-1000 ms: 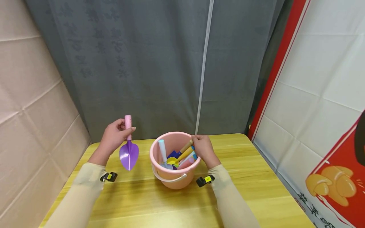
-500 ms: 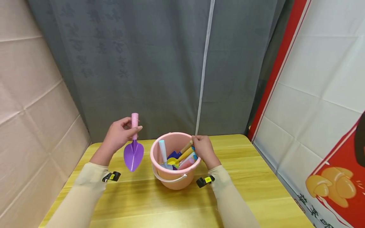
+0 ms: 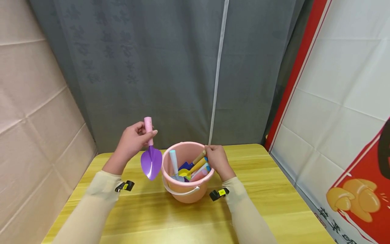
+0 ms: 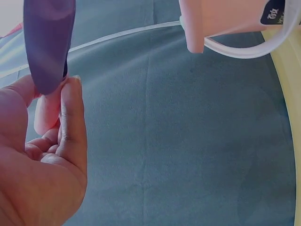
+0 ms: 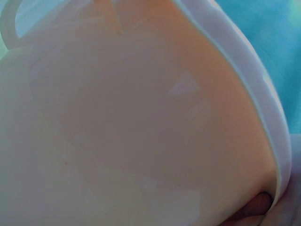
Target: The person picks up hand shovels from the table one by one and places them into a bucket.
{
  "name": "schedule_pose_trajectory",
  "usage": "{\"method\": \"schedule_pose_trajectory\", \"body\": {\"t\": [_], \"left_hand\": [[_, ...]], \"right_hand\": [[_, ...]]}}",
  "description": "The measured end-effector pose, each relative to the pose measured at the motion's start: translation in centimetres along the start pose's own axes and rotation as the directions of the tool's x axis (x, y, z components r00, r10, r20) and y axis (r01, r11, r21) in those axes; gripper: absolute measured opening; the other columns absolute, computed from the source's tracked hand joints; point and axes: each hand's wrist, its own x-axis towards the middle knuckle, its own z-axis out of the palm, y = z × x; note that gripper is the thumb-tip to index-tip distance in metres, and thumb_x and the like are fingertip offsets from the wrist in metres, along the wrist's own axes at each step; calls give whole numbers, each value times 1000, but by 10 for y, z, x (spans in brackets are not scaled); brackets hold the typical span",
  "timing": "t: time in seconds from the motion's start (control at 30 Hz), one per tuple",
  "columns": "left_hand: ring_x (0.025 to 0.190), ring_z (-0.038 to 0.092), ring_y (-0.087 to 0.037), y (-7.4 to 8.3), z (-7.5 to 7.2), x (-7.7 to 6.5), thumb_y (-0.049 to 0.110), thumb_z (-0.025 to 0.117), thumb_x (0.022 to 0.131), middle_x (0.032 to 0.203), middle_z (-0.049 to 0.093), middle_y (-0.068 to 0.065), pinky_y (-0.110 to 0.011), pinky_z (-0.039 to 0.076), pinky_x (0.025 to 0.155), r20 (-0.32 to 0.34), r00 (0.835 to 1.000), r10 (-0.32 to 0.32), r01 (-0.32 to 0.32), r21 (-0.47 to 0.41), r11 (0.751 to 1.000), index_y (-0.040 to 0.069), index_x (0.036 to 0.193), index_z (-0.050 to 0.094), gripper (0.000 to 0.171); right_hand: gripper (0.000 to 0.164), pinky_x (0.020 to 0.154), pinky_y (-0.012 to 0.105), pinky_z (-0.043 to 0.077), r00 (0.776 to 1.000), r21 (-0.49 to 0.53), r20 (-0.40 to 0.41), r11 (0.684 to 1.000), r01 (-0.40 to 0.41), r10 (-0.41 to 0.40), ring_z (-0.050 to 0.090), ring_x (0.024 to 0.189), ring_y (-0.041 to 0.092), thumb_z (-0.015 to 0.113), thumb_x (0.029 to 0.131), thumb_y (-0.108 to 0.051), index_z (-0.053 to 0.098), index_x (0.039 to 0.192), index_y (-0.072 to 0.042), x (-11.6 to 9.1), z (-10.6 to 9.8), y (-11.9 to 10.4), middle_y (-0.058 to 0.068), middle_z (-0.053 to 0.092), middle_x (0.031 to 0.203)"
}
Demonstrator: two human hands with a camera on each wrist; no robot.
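Note:
A purple toy trowel with a pink handle hangs blade down from my left hand, whose thumb and fingers pinch the handle. Its blade is just left of the pink bucket's rim. The left wrist view shows the blade above my fingers. My right hand grips the right rim of the pink bucket; in the right wrist view the bucket wall fills most of the picture. Inside the bucket are a yellow scoop, a light blue handle and several other toy tools.
The bucket's white carrying handle hangs down its front. It stands on a wood-grain table before a grey curtain. Pale cloth walls close off the left, and a white and red printed banner the right.
My left hand has carried the trowel right and slightly up, closer to the bucket, with the blade still pointing down. My right hand and the bucket have stayed in place.

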Motion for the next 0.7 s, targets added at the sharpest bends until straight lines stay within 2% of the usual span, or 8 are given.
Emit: {"method": "schedule_pose_trajectory", "body": {"t": [0.2,0.43,0.7], "left_hand": [[82,65,-28,5,9,4,54,81,99,98,57,-16,-30,63,70,-18,1000,19,-19,-23,1000,7,115,63,53],[83,68,-30,12,21,8,46,82,100,97,58,-17,-35,67,73,-16,999,44,-44,-51,998,6,114,63,47],[80,69,-29,19,35,11,48,84,98,97,59,-17,-39,67,75,-19,999,48,-49,-75,996,7,114,62,49]], "right_hand": [[38,72,28,56,1000,-9,1,1000,1,-1,65,85,23,58,116,-32,84,119,-4,0,0,2,10,69,91],[38,73,29,57,1000,-17,-4,1000,-2,2,65,86,24,58,116,-31,83,121,-4,0,0,1,11,70,93],[38,74,30,57,1000,-14,3,1000,-10,10,65,87,24,57,116,-31,83,122,-3,-3,0,-1,11,70,95]]}}
